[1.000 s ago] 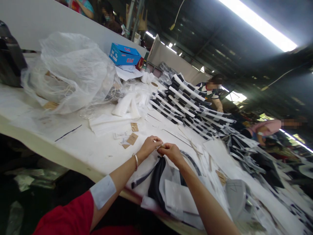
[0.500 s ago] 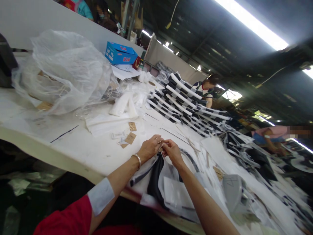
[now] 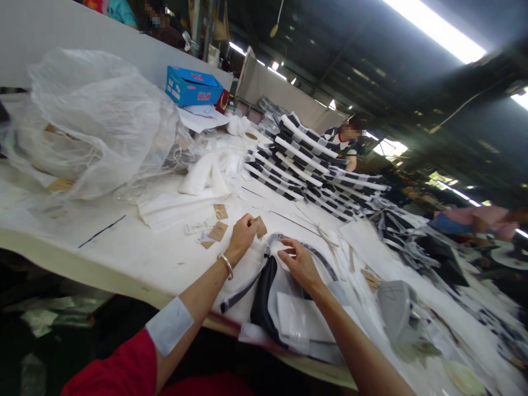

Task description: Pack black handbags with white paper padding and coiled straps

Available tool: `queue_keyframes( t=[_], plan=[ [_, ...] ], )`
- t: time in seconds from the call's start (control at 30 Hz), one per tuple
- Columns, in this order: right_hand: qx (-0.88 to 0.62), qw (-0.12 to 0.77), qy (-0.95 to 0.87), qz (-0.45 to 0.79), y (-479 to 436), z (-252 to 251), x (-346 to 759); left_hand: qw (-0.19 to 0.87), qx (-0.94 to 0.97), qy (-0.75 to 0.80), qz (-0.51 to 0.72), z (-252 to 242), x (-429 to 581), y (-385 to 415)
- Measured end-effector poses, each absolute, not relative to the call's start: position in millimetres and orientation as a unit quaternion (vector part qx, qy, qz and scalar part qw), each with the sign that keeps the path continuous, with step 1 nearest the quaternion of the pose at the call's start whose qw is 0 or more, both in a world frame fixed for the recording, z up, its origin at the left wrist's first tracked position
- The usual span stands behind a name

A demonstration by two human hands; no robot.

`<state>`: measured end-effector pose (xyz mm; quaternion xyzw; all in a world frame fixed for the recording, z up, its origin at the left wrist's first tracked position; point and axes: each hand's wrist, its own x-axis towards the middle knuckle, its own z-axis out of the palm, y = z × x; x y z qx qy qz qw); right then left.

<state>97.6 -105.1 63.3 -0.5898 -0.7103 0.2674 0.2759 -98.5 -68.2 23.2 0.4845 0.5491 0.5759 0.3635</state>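
I'm looking down a long white worktable (image 3: 124, 258). A clear plastic bag (image 3: 94, 126) billows on the left, and stacks of striped black-and-white garments (image 3: 305, 159) rise far right, well apart from my hands. A black-and-white garment (image 3: 264, 291) lies directly beneath my right hand (image 3: 299, 264), which is open with its fingers loosely spread, apart from my left hand (image 3: 243, 236). The left hand, with a metal bangle (image 3: 226, 265) at its wrist, pinches a small kraft hang tag (image 3: 260, 226) just beyond the garment. Far left, a blue carton (image 3: 193, 86) carries red letters that look like "KAA". More kraft tags (image 3: 218, 231) lie just left of my left hand.
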Motion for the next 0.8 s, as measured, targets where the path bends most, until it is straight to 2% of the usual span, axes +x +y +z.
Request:
queue_keyframes(
  t=[0.3,0.53,0.63,0.73,0.8],
  plan=[
    [-0.538,0.271,-0.76,0.244,-79,54,74,0.351,0.442,0.497,0.659,39,-99,-77],
    [-0.524,0.194,-0.807,0.189,-68,51,58,0.417,0.467,0.454,0.634,45,-97,-82],
    [-0.529,0.177,-0.8,0.221,-68,56,66,0.392,0.456,0.533,0.596,41,-100,-79],
    [-0.544,0.196,-0.78,0.238,-80,64,85,0.303,0.479,0.606,0.557,33,-105,-69],
    [-0.556,0.209,-0.771,0.227,-98,73,104,0.281,0.482,0.61,0.563,29,-107,-63]
  ],
)
